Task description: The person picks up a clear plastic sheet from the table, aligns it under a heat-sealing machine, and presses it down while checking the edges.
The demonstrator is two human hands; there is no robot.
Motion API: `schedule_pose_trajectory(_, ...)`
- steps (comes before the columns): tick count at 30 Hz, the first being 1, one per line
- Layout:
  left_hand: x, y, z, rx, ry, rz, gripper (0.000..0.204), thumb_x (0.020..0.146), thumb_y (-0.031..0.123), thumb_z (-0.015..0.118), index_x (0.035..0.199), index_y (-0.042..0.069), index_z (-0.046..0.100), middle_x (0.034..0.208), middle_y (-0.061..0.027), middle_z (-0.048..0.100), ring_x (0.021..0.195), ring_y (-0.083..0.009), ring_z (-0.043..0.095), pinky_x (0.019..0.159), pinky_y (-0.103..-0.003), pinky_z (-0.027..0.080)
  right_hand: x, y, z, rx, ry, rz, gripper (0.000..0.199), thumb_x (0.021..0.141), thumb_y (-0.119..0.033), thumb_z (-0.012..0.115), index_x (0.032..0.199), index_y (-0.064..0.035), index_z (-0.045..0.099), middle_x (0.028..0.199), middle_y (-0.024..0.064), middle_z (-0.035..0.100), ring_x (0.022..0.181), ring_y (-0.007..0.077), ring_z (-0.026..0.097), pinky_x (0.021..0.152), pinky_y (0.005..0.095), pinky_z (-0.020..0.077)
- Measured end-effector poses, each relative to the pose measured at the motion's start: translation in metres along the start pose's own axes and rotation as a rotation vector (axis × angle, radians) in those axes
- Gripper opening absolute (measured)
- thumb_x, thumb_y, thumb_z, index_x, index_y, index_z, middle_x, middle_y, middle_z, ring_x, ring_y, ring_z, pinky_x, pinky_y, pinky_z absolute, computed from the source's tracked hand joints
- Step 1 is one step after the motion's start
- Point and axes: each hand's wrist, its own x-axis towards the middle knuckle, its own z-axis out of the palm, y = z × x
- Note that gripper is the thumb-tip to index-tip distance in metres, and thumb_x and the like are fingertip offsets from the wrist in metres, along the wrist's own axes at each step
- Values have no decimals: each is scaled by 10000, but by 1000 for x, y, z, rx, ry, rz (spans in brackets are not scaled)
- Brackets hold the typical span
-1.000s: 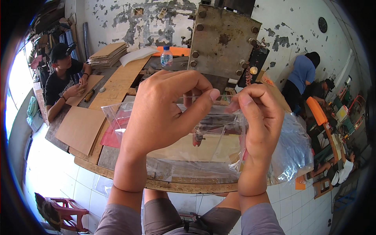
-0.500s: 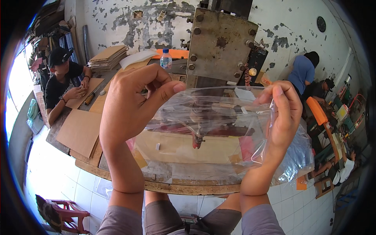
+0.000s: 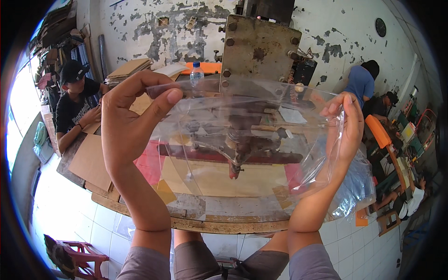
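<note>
Left hand (image 3: 133, 116) and right hand (image 3: 347, 126) each pinch the clear plastic bag (image 3: 242, 140) taut

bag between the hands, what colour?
Clear and colourless: the plastic bag shows the workbench straight through it. Head view.

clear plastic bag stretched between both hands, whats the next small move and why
Probably lower the clear plastic bag toward the worktable. The left hand and right hand pinch its top corners, holding it taut in the air above the table.
</note>
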Motion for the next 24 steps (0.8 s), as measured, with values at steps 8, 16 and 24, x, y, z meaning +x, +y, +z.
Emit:
schedule_pose_trajectory(8,1,-6,-1,-121,8,-19,178,953,142,767,912,-20,707,783,14,642,771,-49,572,699,-214,454,2,4,-4,49,-20,55,234,1057,-211,579,1019,8,654,835,68,614,783,159,594,770,344,525)
schedule_pose_trajectory(16,1,-5,-2,-95,-7,-20,186,1005,149,697,1027,-36,684,884,-39,673,806,-91,606,761,-241,458,3,0,-5,-17,-11,-4,248,1061,-228,579,998,4,641,825,68,609,777,161,589,770,344,513)
schedule_pose_trajectory(24,4,-9,2,-145,52,2,210,999,174,741,978,-33,714,841,3,678,810,-53,604,759,-226,485,-3,-10,-4,-31,-17,-95,260,1064,-240,568,984,1,622,816,75,595,758,189,580,739,350,479)
